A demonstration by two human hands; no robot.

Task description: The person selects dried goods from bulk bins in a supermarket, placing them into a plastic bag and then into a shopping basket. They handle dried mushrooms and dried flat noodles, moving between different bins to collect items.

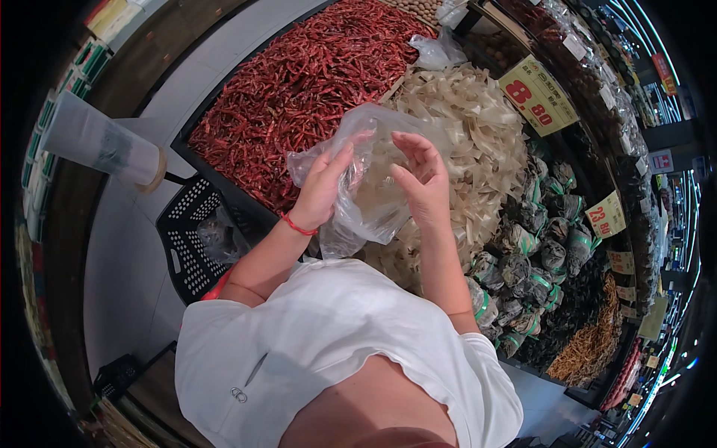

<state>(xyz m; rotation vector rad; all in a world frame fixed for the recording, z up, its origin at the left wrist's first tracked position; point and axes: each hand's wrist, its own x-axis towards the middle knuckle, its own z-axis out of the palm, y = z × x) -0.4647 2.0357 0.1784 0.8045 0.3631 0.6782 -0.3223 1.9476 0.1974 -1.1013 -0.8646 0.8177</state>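
A thin clear plastic bag (pixel 357 224) hangs crumpled between my two hands, above the food bins. My left hand (pixel 327 187), with a red cord at its wrist, is closed on the bag's left side. My right hand (pixel 423 175) is by the bag's right side, its thumb and curled fingers apart with nothing plainly gripped between them. Under the bag spreads a heap of broad, pale, translucent dried noodles (pixel 478 142). Dried red chillies (pixel 291 89) fill the bin to the left. Part of the noodle heap shows blurred through the film.
A black perforated basket (pixel 187 257) with a plastic-wrapped item stands at left, below a translucent cylinder (pixel 104 142). Dark bundles tied with green bands (pixel 538 257) and thin brown dried strips (pixel 594 336) lie at right. A yellow price sign (pixel 538 97) rises behind the noodles.
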